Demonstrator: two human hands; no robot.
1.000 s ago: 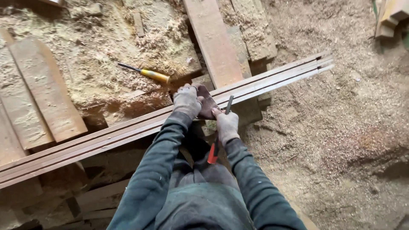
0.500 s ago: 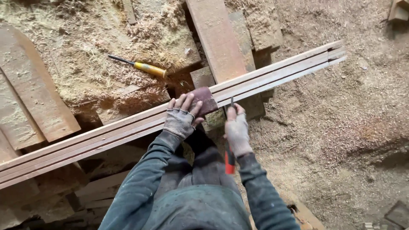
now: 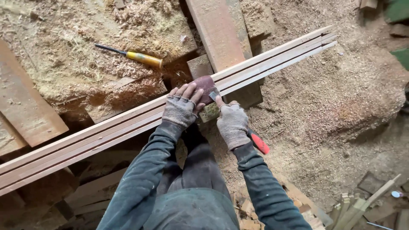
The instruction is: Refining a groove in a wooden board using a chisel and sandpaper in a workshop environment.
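Sawdust-covered floor (workshop), long wooden strips

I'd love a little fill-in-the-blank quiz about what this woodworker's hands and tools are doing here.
1. The left hand presses a reddish-brown sanding block against the long wooden strips, and both hands wear fingerless ____.
2. The right hand grips a tool whose handle is ____ in colour.
3. The chisel lying untouched on the sawdust has a ____ handle.

Missing words: gloves; red; yellow
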